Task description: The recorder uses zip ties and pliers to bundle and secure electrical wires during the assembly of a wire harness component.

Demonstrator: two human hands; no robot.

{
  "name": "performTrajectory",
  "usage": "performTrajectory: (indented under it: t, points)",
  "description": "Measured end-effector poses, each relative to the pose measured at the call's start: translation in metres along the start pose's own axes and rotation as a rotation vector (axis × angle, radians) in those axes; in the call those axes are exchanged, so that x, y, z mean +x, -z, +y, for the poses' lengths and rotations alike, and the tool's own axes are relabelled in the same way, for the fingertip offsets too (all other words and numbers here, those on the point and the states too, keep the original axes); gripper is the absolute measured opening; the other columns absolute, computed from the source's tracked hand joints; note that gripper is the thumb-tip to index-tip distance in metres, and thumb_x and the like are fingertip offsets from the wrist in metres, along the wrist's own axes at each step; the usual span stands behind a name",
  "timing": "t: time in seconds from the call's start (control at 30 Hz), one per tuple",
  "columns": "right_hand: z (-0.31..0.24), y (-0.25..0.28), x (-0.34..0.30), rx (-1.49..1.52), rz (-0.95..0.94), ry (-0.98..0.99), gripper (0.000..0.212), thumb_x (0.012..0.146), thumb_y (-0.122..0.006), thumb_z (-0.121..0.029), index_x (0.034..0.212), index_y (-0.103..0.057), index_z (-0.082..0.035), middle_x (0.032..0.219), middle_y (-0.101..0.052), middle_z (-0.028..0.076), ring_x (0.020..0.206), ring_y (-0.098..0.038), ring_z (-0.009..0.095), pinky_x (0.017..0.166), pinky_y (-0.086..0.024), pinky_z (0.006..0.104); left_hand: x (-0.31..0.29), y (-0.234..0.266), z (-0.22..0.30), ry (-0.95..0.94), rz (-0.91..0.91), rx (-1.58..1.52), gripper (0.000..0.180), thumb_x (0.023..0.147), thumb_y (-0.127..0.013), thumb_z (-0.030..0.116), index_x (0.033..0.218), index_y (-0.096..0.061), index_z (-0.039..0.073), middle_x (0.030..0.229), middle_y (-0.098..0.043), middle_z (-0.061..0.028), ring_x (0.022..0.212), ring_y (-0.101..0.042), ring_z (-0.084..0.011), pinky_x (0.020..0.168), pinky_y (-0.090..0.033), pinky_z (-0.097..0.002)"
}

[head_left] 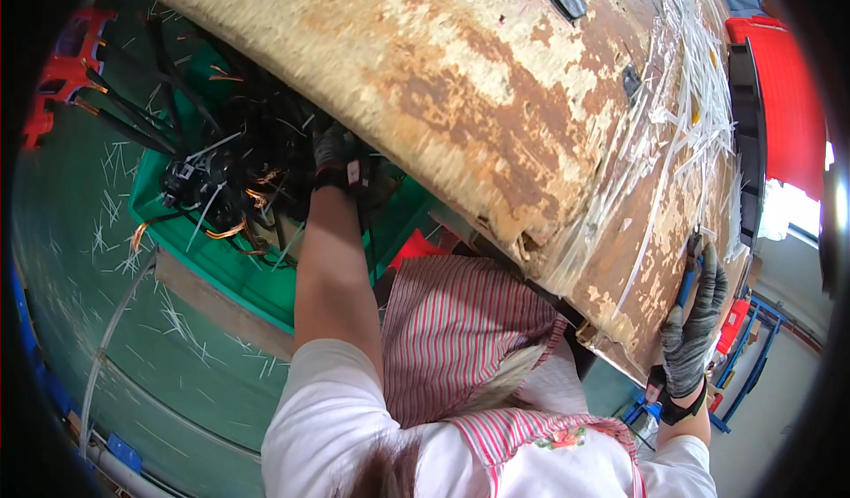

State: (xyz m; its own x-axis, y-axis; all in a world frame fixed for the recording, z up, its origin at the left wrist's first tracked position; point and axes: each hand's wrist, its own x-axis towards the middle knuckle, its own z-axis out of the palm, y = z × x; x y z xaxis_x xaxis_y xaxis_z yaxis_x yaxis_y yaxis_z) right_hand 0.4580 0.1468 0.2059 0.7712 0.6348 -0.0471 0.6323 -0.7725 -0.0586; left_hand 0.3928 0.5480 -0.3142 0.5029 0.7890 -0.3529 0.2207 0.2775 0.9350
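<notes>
My left hand (pixel 331 148), in a grey glove, reaches down into a green plastic bin (pixel 301 308) below the table edge. It is among a heap of black cables (pixel 232 157) with bare copper ends and white cable ties. The fingers are lost against the dark cables, so their grip is hidden. My right hand (pixel 694 330), gloved in grey too, rests at the right of the table, closed around a blue-handled hand tool (pixel 687 278) with a small metal tip. Its exact kind does not show.
A worn wooden tabletop (pixel 425 73) with peeling paint crosses the view. Many clear plastic strips (pixel 695 117) lie along its right side, beside a red bin (pixel 784 100). A red stool (pixel 75 60) stands at far left. Cut white tie ends (pixel 177 321) litter the green floor.
</notes>
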Motion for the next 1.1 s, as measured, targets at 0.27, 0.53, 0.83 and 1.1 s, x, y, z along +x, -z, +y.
performTrajectory:
  t: [0.27, 0.53, 0.83, 1.1]
  points:
    - [-0.001, -0.002, 0.001, -0.028, 0.002, -0.011, 0.073, 0.091, -0.053, -0.045, 0.145, -0.035, -0.001, 0.135, -0.044, 0.021, 0.124, -0.042, 0.033, 0.108, -0.027, 0.0440, 0.033, 0.042, -0.021, -0.293, -0.414, 1.144, 0.039, 0.077, -0.065, 0.027, 0.111, -0.066, 0.008, 0.127, -0.057, -0.0170, 0.115, -0.056, -0.0324, 0.102, -0.042, -0.0375]
    - [-0.007, 0.001, 0.007, 0.045, -0.019, -0.030, 0.071, 0.091, -0.053, -0.042, 0.146, -0.034, -0.001, 0.136, -0.043, 0.020, 0.126, -0.041, 0.032, 0.109, -0.027, 0.0430, -0.032, 0.070, -0.023, -0.280, 0.064, 1.092, 0.049, 0.084, -0.065, 0.035, 0.121, -0.059, 0.003, 0.118, -0.063, -0.0159, 0.103, -0.062, -0.0260, 0.088, -0.050, -0.0329]
    - [-0.001, 0.001, 0.005, 0.098, -0.044, -0.064, 0.072, 0.092, -0.053, -0.042, 0.146, -0.031, -0.001, 0.136, -0.038, 0.018, 0.131, -0.038, 0.031, 0.109, -0.031, 0.0427, 0.045, 0.044, 0.016, 0.006, 0.064, 1.065, 0.047, 0.087, -0.064, 0.035, 0.120, -0.060, 0.002, 0.116, -0.063, -0.0140, 0.099, -0.061, -0.0236, 0.086, -0.050, -0.0323]
    - [-0.001, 0.001, 0.002, -0.002, -0.047, -0.043, 0.071, 0.092, -0.051, -0.044, 0.145, -0.033, -0.001, 0.138, -0.037, 0.020, 0.129, -0.039, 0.032, 0.108, -0.032, 0.0425, 0.050, 0.072, 0.013, 0.070, -0.070, 0.521, 0.045, 0.089, -0.063, 0.036, 0.119, -0.060, 0.002, 0.115, -0.063, -0.0123, 0.096, -0.061, -0.0215, 0.084, -0.050, -0.0317]
